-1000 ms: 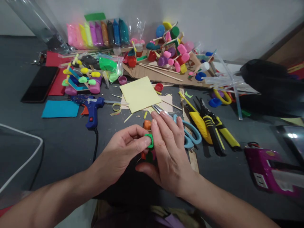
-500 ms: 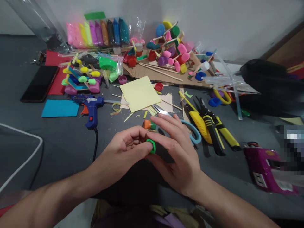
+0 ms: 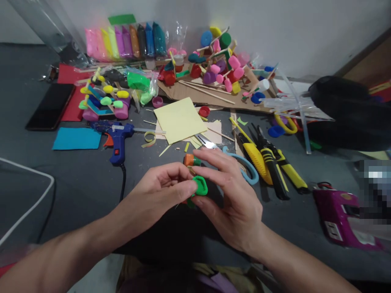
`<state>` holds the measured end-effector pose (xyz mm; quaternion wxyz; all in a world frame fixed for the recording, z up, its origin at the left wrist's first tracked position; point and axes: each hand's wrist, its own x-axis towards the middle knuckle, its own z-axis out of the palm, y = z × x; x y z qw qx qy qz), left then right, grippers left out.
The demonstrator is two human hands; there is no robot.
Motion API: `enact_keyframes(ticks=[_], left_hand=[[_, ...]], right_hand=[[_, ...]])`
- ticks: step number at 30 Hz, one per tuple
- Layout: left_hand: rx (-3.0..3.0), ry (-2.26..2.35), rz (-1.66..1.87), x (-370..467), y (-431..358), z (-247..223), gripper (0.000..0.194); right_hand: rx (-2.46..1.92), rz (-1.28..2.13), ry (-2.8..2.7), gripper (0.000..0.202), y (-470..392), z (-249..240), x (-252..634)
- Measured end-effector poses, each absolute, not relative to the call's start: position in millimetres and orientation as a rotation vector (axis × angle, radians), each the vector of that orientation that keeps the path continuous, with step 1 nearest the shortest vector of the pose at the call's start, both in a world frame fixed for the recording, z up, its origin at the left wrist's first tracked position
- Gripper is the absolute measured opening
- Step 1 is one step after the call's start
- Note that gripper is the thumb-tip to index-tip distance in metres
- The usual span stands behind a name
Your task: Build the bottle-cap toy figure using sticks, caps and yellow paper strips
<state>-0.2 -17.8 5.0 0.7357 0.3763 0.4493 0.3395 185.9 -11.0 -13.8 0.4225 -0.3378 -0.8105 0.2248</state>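
A small green clay piece (image 3: pixel 201 186) with a hollow in its face is held between my two hands above the front of the desk. My left hand (image 3: pixel 165 189) pinches its left side, thumb in front and fingers curled behind. From the right, my right hand (image 3: pixel 230 195) closes around it with the thumb below and the index finger above. Under the piece a bit of red and more green show, mostly hidden by my fingers. Just beyond my fingertips lie orange and green bottle caps (image 3: pixel 188 159), partly covered by my right hand.
Scissors (image 3: pixel 252 173), a yellow cutter (image 3: pixel 258 160) and pliers (image 3: pixel 273 175) lie to the right. A blue glue gun (image 3: pixel 117 138) lies left, near a phone (image 3: pixel 50 106). Yellow paper (image 3: pixel 180 120) is ahead. Colourful clay models (image 3: pixel 214 73) and clay packs (image 3: pixel 125 42) line the back.
The green piece has turned and shifted slightly right, so more of its hollow face shows. My right hand has moved a little, its fingers now lying around the piece.
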Motion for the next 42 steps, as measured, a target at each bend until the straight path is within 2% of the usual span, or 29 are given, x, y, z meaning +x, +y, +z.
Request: enact_keyframes(ticks=[6,11,18,27,35,42], left_hand=[[0.702,0.885,0.814,2,-16,7,0.021],[0.708,0.737,0.739,1,-19,5,0.019],[0.786,0.87,0.715,0,-22,0,0.022],[0.844,0.974,0.688,0,-22,20,0.006],[1.114,1.086,0.732,-1,-24,23,0.004],[1.147,1.108,0.722,-3,-27,21,0.003]], right_hand=[[-0.813,0.634,-1.963,0.031,-11,-14,186],[-0.799,0.637,-1.937,0.031,-10,-15,187],[-0.803,0.504,-2.043,0.036,-12,-12,187],[-0.756,0.578,-1.997,0.032,-11,-13,189],[-0.774,0.573,-1.994,0.022,-13,-9,188],[-0.784,0.593,-1.952,0.024,-14,-10,188]])
